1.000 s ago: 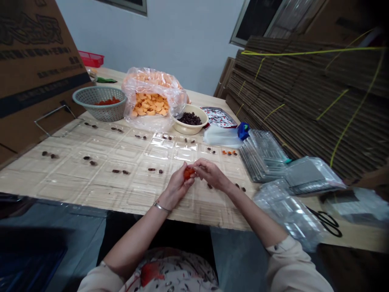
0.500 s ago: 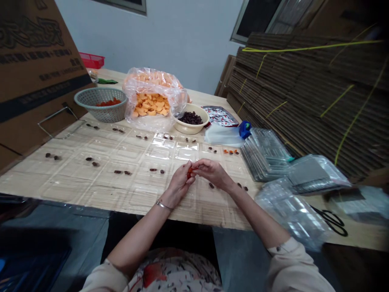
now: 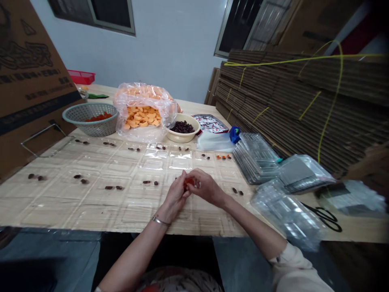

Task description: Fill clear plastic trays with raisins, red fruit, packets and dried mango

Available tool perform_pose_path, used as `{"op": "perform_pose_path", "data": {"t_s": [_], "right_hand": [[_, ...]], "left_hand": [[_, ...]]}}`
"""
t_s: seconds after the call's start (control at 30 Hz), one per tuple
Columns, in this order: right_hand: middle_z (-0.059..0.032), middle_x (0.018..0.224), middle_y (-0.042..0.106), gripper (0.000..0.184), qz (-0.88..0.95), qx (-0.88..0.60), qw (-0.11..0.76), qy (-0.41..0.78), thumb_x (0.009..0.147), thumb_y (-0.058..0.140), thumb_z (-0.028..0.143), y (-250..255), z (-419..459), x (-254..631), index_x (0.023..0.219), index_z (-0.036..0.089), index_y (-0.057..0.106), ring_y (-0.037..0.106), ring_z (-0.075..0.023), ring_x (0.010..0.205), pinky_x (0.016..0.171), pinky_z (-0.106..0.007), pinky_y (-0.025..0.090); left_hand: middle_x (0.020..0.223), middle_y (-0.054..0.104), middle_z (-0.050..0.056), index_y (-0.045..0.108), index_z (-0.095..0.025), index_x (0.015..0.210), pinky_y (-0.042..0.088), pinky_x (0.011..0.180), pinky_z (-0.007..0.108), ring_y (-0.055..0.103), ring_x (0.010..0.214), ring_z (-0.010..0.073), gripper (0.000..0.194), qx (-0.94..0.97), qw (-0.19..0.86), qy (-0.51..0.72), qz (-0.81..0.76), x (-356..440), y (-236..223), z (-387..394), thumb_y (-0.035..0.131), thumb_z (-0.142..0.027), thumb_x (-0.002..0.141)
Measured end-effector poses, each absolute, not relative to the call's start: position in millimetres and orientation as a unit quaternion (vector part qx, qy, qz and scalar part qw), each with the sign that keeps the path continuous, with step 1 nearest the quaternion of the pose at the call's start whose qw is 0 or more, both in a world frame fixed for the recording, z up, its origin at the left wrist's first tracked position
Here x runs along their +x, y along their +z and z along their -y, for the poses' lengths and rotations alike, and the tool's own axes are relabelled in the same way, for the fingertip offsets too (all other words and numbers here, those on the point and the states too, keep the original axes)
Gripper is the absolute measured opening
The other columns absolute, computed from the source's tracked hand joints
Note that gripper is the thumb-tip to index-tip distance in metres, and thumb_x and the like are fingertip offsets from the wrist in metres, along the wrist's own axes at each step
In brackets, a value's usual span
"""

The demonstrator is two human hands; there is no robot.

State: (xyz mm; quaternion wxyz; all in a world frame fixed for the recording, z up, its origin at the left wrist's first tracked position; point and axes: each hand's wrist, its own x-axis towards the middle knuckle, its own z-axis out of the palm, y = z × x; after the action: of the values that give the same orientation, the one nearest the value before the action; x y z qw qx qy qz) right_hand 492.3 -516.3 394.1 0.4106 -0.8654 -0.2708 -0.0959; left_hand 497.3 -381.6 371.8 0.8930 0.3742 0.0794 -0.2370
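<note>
Left fingers [image 3: 182, 179] cupped round orange-red pieces [image 3: 187, 182]; right fingers [image 3: 195, 175], lower than before, bunched there, grip unclear.

On the large brown cardboard box [image 3: 60, 79] standing at the left edge of the bench [image 3: 209, 215], printing in Chinese characters shows: a row of big, dark-outlined characters [image 3: 27, 56], the middle one apparently 金, and beneath it a smaller solid dark line [image 3: 30, 86] in which a plus sign between bracketed words can be made out, the words themselves too blurred to read for certain. A still smaller dark line [image 3: 48, 94] sits lower, and faint lettering marks the dark blue printed band [image 3: 39, 109], both illegible; a triangular outline sign [image 3: 28, 27] stands above the big characters.
</note>
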Motion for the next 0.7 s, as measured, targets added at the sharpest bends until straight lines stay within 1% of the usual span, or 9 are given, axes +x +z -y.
{"op": "perform_pose_path", "data": {"t_s": [0.07, 0.1, 0.13, 0.17, 0.27, 0.37, 0.43, 0.57, 0.7], "right_hand": [[-0.003, 0.084, 0.065, 0.015, 0.21, -0.851, 0.476, -0.063, 0.08, 0.064, 0.022, 392.4, 527.7, 509.6, 0.095, 0.019, 0.066, 0.058, -0.0144, 0.068, 0.064, -0.027, 0.05], [-0.0035, 0.083, 0.067, 0.019, 0.17, -0.846, 0.503, -0.05, 0.08, 0.064, 0.028, 391.2, 535.2, 522.1, 0.096, 0.018, 0.067, 0.059, -0.0144, 0.067, 0.063, -0.027, 0.05], [-0.0042, 0.083, 0.069, 0.024, 0.126, -0.847, 0.515, -0.044, 0.08, 0.064, 0.033, 389.5, 543.3, 536.7, 0.097, 0.016, 0.067, 0.061, -0.0145, 0.066, 0.062, -0.026, 0.051], [-0.0048, 0.082, 0.07, 0.027, 0.084, -0.856, 0.508, -0.045, 0.08, 0.064, 0.035, 387.2, 551.6, 552.6, 0.097, 0.015, 0.068, 0.062, -0.0148, 0.065, 0.063, -0.026, 0.051], [-0.0058, 0.082, 0.073, 0.027, 0.015, -0.897, 0.437, -0.063, 0.077, 0.063, 0.03, 376.4, 572.6, 599.4, 0.096, 0.011, 0.07, 0.065, -0.0162, 0.068, 0.065, -0.026, 0.052], [-0.0051, 0.075, 0.073, 0.017, 0.003, -0.915, 0.398, -0.072, 0.073, 0.064, 0.022, 360.3, 582.8, 632.0, 0.084, 0.011, 0.073, 0.065, -0.0189, 0.072, 0.068, -0.026, 0.051], [-0.0049, 0.072, 0.073, 0.011, 0.004, -0.922, 0.379, -0.078, 0.071, 0.065, 0.018, 349.3, 584.8, 644.0, 0.075, 0.013, 0.073, 0.066, -0.0209, 0.076, 0.073, -0.027, 0.05], [-0.0052, 0.074, 0.074, 0.013, 0.008, -0.928, 0.363, -0.086, 0.075, 0.063, 0.017, 334.9, 587.7, 656.8, 0.069, 0.015, 0.074, 0.066, -0.0217, 0.079, 0.078, -0.028, 0.048], [-0.0041, 0.072, 0.073, 0.012, -0.016, -0.924, 0.371, -0.091, 0.076, 0.062, 0.018, 331.0, 594.5, 667.2, 0.072, 0.015, 0.074, 0.065, -0.019, 0.072, 0.07, -0.025, 0.048]], "left_hand": [[0.062, 0.05, -0.004, 0.057, -0.011, 0.078, 0.018, 0.037, 0.013, 0.035, 0.045, 0.001, 0.044, 0.346, 0.904, -0.237, -0.082, 500.4, 372.8, 380.5, 0.079, -0.048, 0.07], [0.065, 0.052, -0.003, 0.058, -0.011, 0.08, 0.018, 0.036, 0.012, 0.036, 0.045, 0.0009, 0.042, 0.331, 0.909, -0.238, -0.081, 501.5, 373.2, 379.2, 0.08, -0.046, 0.071], [0.068, 0.054, -0.002, 0.059, -0.01, 0.083, 0.019, 0.036, 0.012, 0.037, 0.046, 0.0009, 0.041, 0.318, 0.912, -0.247, -0.079, 502.2, 373.3, 377.5, 0.08, -0.044, 0.072], [0.071, 0.055, 0.0, 0.059, -0.01, 0.084, 0.019, 0.035, 0.011, 0.038, 0.046, 0.0008, 0.039, 0.306, 0.913, -0.258, -0.078, 502.3, 372.8, 375.6, 0.079, -0.042, 0.073], [0.073, 0.056, 0.001, 0.059, -0.009, 0.085, 0.02, 0.034, 0.01, 0.039, 0.046, 0.0005, 0.032, 0.274, 0.916, -0.28, -0.089, 500.7, 368.4, 369.7, 0.078, -0.035, 0.077], [0.075, 0.057, 0.002, 0.059, -0.009, 0.085, 0.021, 0.033, 0.009, 0.04, 0.046, 0.0003, 0.027, 0.257, 0.917, -0.289, -0.099, 499.0, 362.5, 364.7, 0.076, -0.03, 0.079], [0.076, 0.058, 0.002, 0.059, -0.009, 0.086, 0.02, 0.032, 0.009, 0.039, 0.046, 0.0002, 0.024, 0.248, 0.918, -0.291, -0.102, 498.7, 360.1, 361.3, 0.074, -0.027, 0.081], [0.076, 0.058, 0.003, 0.059, -0.009, 0.086, 0.021, 0.032, 0.009, 0.041, 0.047, 0.0008, 0.016, 0.239, 0.921, -0.288, -0.105, 498.3, 361.1, 354.0, 0.069, -0.022, 0.084], [0.076, 0.058, 0.003, 0.059, -0.009, 0.087, 0.022, 0.031, 0.009, 0.042, 0.046, 0.001, 0.012, 0.237, 0.922, -0.287, -0.111, 495.8, 365.5, 350.5, 0.064, -0.02, 0.087]]}}
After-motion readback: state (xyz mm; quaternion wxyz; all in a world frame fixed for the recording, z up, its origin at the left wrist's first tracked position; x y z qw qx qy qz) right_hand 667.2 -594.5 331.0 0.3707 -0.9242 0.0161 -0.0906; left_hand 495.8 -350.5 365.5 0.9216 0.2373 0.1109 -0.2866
